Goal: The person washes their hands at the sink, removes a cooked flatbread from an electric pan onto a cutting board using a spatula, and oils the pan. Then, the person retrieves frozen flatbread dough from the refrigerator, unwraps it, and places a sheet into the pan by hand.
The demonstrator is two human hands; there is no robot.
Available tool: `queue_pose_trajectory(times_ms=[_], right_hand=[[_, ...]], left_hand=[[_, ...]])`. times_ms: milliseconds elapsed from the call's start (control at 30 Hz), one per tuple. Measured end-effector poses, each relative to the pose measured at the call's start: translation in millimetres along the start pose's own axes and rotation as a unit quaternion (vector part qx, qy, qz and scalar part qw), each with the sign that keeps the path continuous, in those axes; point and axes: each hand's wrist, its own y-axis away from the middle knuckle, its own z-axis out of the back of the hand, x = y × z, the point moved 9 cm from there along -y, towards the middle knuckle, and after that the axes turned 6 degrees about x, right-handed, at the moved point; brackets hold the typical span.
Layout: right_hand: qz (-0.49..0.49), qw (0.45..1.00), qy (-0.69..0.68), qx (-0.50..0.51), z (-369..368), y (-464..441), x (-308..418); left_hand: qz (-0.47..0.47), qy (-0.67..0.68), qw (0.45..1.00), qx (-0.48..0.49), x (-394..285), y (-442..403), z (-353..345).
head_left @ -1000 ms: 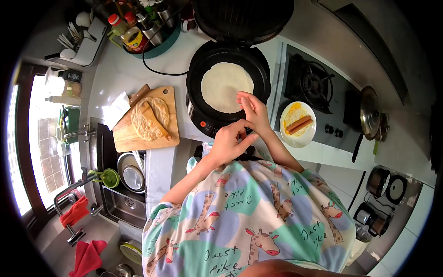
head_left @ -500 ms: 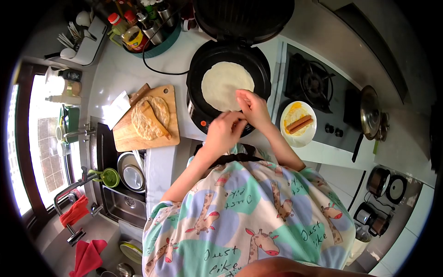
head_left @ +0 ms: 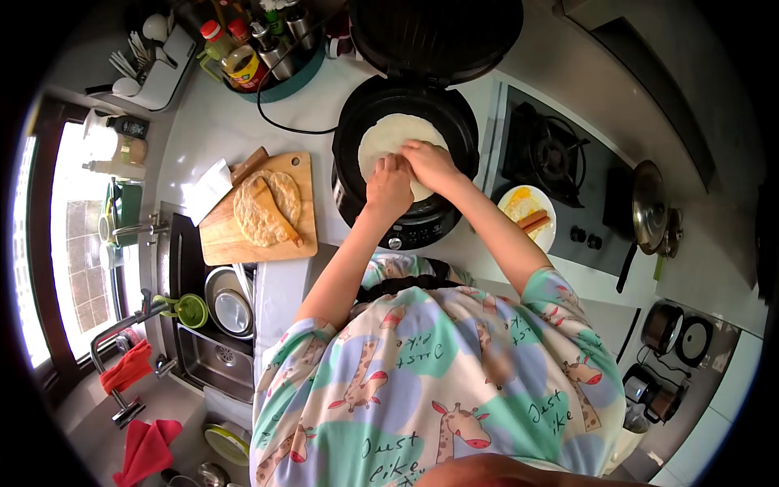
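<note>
Black griddle (head_left: pixel 462 142) right in front of the person, lid (head_left: pixel 438 36) tipped open on the far side, so that's the big item here. Next down is the wooden board (head_left: pixel 213 237), off to the left and well apart from the hands. Then the pale flatbread (head_left: pixel 403 130), lying flat in the griddle; it's pretty much round, so no real long axis to line up with. What matters, I reckon, is that the fingers are over the near-to-middle part of it, with most of the bare bit lying straight ahead of them. Both hands come in from the near side: the left hand (head_left: pixel 389 193) sits over the left-hand part, the right hand (head_left: pixel 432 166) over the right, tips just beside each other. Neither is clearly nearer, though the right one's fingertips (head_left: pixel 408 148) reach a touch farther forward. Fingers on both are bent and bunched, pointing inward. Honestly can't tell if they're pinching the bread or just resting on it, since the knuckles hide the contact.
</note>
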Motion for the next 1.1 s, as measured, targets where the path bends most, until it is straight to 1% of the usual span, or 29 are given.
queue_pose_trajectory(times_ms=[67,167,267,300,367,433,533,567,667,700,733,867,933,1033,1100], right_hand=[[-0.013,0.999,0.036,0.003,-6.8,-2.0,0.5],[0.037,0.997,0.016,-0.061,1.0,-3.9,5.1],[0.049,0.993,0.02,-0.101,7.8,-15.4,3.0],[0.037,0.996,0.022,-0.077,5.2,-22.7,-2.3],[0.015,0.995,0.041,-0.087,11.2,-25.8,-11.1],[-0.005,0.994,0.06,-0.094,17.6,-26.7,-20.4],[-0.059,0.993,0.089,-0.047,18.2,-14.9,-36.9],[-0.059,0.992,0.076,-0.082,23.0,-6.8,-37.0],[-0.101,0.989,0.106,0.01,7.2,6.2,-40.7],[-0.084,0.988,0.116,-0.05,6.2,13.2,-33.9],[-0.078,0.988,0.126,-0.041,2.2,17.3,-26.2],[-0.013,0.986,0.147,-0.077,-2.3,21.5,7.4],[0.007,0.983,0.153,-0.099,0.1,15.3,16.6],[0.012,0.979,0.149,-0.139,4.7,5.9,17.9],[0.006,0.979,0.149,-0.138,4.5,6.3,15.0]], left_hand=[[-0.003,0.005,1.0,0.006,1.0,-1.5,-1.3],[0.009,0.004,1.0,0.007,9.7,-6.8,0.4],[0.005,-0.016,1.0,-0.015,18.6,-19.2,4.9],[-0.002,-0.014,1.0,-0.019,19.3,-25.4,5.8],[-0.016,-0.013,1.0,-0.023,20.0,-38.6,8.5],[-0.025,-0.006,1.0,0.004,16.5,-51.1,7.2],[-0.031,-0.006,0.999,0.033,2.1,-62.3,1.5],[-0.032,-0.01,0.999,0.039,-5.2,-61.9,1.1],[-0.051,-0.029,0.998,0.036,-17.2,-52.2,-6.7],[-0.058,-0.037,0.997,0.042,-18.0,-45.0,-11.5],[-0.064,-0.045,0.996,0.047,-19.7,-36.7,-13.2],[-0.055,-0.082,0.994,0.037,-7.9,-7.3,2.0],[-0.047,-0.127,0.99,0.041,1.0,-6.1,9.8],[-0.042,-0.127,0.991,0.016,14.2,-13.4,14.2],[-0.047,-0.135,0.99,-0.008,14.4,-15.3,15.9]])
